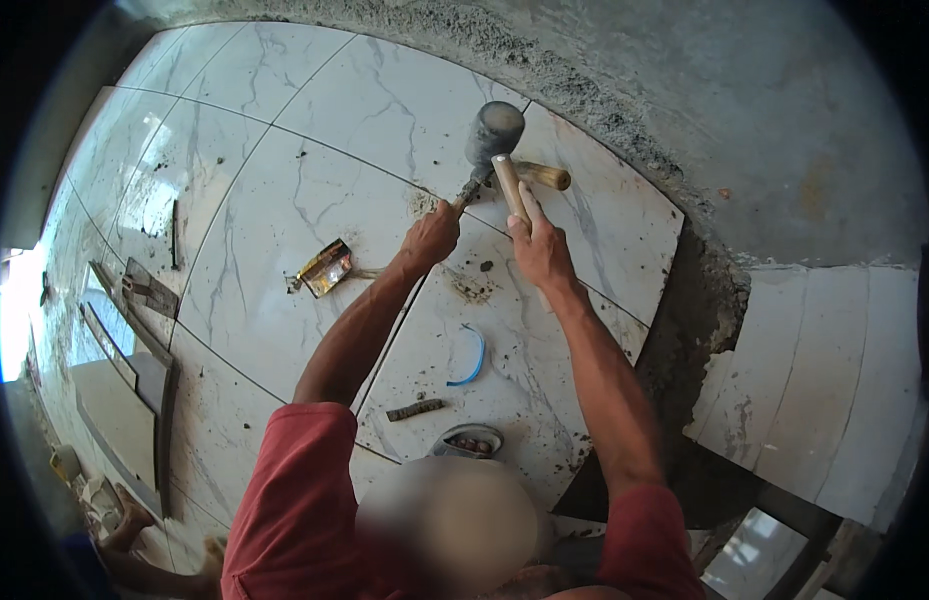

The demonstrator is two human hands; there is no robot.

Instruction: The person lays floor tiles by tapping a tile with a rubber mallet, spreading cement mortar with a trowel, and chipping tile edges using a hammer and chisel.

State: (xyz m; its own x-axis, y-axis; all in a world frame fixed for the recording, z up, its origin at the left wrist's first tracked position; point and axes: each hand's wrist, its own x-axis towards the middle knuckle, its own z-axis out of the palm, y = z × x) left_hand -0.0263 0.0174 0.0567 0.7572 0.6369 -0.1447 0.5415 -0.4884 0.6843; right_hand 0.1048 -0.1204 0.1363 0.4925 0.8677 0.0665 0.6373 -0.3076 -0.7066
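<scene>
My left hand (432, 232) grips a dark shaft (473, 185) that runs up toward a grey rubber mallet head (495, 130) near the upper middle of the head view. My right hand (544, 250) is closed on a pale wooden handle (506, 175), its top just below the mallet head. Another short wooden handle (549, 176) lies crosswise behind it; how these pieces join is unclear. Both hands are over marbled white tiles (334, 190). Below them lie a torn gold packet (324, 268), a blue curved strip (474, 355) and a dark stick (414, 409).
A rough concrete edge and grey wall (764, 120) bound the top right. At right, a dark gap (689, 310) borders pale panels (804, 380). Tile pieces (119, 400) and a trowel (149, 290) lie at left. Another person's foot (129, 520) shows at lower left.
</scene>
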